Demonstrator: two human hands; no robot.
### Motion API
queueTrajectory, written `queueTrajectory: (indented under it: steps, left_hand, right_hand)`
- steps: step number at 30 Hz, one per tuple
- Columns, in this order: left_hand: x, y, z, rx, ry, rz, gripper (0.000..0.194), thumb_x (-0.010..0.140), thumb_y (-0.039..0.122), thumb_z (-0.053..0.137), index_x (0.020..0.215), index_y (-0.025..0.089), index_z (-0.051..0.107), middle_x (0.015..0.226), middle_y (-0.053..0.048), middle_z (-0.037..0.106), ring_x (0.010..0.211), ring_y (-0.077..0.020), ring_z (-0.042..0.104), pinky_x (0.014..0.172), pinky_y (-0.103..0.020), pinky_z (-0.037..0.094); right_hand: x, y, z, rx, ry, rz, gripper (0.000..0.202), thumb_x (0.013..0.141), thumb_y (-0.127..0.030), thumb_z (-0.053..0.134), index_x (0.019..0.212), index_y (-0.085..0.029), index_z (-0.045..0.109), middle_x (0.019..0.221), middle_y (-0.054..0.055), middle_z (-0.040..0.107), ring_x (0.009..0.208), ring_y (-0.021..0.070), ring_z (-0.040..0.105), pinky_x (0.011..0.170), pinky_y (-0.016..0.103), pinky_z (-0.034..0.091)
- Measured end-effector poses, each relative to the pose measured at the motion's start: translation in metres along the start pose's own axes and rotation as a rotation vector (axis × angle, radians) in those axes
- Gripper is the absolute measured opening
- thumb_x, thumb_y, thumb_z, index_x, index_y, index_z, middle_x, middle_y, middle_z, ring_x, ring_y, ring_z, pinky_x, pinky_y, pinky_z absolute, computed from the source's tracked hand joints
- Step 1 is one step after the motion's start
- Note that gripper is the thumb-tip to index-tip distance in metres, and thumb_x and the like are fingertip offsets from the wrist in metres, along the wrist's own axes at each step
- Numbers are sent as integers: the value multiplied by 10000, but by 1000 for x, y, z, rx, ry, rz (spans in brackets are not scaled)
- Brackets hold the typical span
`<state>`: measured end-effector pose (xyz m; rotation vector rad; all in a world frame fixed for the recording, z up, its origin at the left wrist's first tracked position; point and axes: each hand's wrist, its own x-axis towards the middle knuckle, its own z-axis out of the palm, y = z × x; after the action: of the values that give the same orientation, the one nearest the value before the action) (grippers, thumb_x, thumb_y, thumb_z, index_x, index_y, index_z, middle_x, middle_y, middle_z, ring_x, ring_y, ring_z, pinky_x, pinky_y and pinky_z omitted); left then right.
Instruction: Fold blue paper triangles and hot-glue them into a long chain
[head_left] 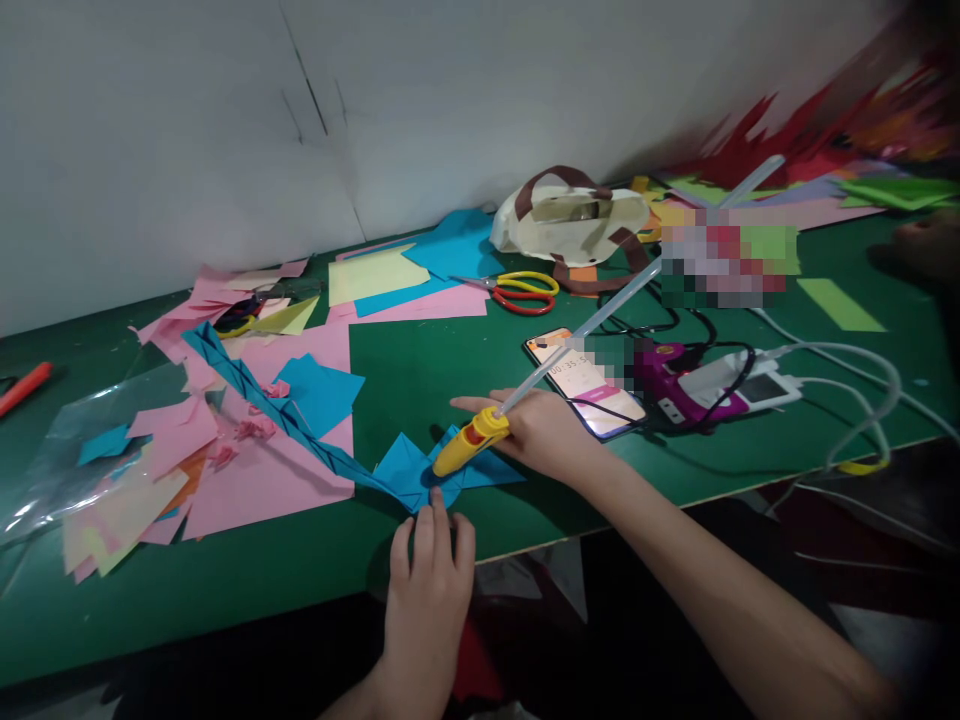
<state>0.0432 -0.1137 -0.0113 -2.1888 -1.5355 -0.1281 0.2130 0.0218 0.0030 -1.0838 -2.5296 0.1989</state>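
A yellow glue gun (471, 443) with a long clear glue stick coming out of its back is held in my right hand (544, 435). Its nozzle points down onto a folded blue paper piece (401, 468) near the table's front edge. My left hand (431, 560) presses its fingertips on the lower edge of that blue paper, just below the nozzle. From the folded piece a long folded blue paper strip (300, 430) runs up and to the left, over pink paper.
Scissors (525, 292), colored sheets and a white bag (574, 225) lie toward the wall. A phone (585, 385), a purple power strip (686, 395) and cables are at the right. Pink scraps (180, 440) and plastic film spread left. Another person's hand (930, 245) shows at far right.
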Motion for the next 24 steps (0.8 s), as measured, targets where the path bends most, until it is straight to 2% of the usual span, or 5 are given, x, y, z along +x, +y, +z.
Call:
queueTrajectory:
  steps: [9, 13, 18, 24]
  left_hand:
    - [-2, -1, 3, -27, -7, -2, 196, 823, 114, 505, 909, 198, 660, 1061, -82, 677, 955, -200, 578, 849, -345, 397]
    - [-2, -1, 3, -29, -3, -6, 198, 824, 110, 501, 903, 192, 662, 1060, -89, 676, 959, -203, 576, 856, -347, 388]
    - [-1, 0, 1, -35, -19, -6, 210, 824, 106, 495, 919, 197, 659, 1053, -83, 676, 978, -203, 566, 864, -344, 386]
    - [-1, 0, 2, -8, -8, 6, 193, 836, 123, 495, 907, 196, 658, 1059, -81, 678, 964, -199, 574, 854, -344, 394]
  right_hand:
    - [-2, 7, 0, -7, -15, 23, 421, 809, -205, 542, 1227, -241, 571, 1000, 50, 697, 891, 198, 646, 694, 251, 466]
    - [-2, 6, 1, 15, -15, 54, 395, 778, -185, 558, 1165, -239, 614, 1001, 38, 701, 844, 195, 657, 676, 255, 468]
    - [-2, 3, 3, 27, 36, 135, 448, 743, -206, 604, 1189, -244, 588, 944, 26, 712, 782, 183, 658, 635, 242, 462]
    - [-2, 3, 5, -3, 32, 97, 437, 746, -208, 609, 1183, -233, 595, 945, 40, 711, 767, 183, 655, 640, 250, 460]
